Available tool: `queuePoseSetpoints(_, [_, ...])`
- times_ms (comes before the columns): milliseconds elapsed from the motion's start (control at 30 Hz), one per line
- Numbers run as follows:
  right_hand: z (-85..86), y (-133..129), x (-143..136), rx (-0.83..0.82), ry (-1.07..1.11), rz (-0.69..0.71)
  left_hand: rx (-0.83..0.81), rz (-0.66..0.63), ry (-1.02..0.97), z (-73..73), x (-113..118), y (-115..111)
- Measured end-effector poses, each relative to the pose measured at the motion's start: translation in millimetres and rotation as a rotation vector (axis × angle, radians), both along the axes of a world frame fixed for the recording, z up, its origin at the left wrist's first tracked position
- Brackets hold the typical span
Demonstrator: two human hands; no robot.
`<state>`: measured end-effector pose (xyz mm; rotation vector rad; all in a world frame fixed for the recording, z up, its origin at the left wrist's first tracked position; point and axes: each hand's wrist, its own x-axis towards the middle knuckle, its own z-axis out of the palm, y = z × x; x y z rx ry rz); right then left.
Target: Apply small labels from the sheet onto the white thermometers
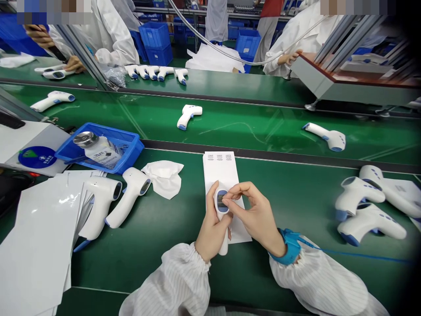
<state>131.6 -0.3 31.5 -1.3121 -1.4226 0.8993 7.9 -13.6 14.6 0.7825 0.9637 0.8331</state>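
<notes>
The thermometer (221, 202) is held above the label sheet (219, 166), its body wrapped by the curled fingers of the left hand (213, 228). The screen is touched by the right hand (255, 213), whose thumb and forefinger are pinched nearly together at its edge.

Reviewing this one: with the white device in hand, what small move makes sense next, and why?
Probably ease the right hand back from the screen, keeping the left hand steady. The left hand grips the white device, screen up, while the right fingertips partly cover it. Whether they pinch anything, I can't tell.
</notes>
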Motion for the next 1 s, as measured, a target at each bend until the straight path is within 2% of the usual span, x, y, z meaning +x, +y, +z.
queuePoseSetpoints(433, [0.7, 0, 0, 0.005, -0.009, -0.007, -0.021, 0.009, 0.002, 6.2, 0, 1])
queuePoseSetpoints(633, [0.0, -1, -1, 0.009, -0.02, -0.014, -0.036, -0.01, -0.101, 4.5, -5, 0])
queuePoseSetpoints(833, [4.7, 3, 2, -0.019, -0.018, 0.023, -0.094, 0.044, 0.004, 8.6, -2, -1])
queuePoseSetpoints(1000, [10.4, 12, 3, -0.055, 0.003, 0.042, -0.088, 0.034, 0.031, 10.4, -1, -1])
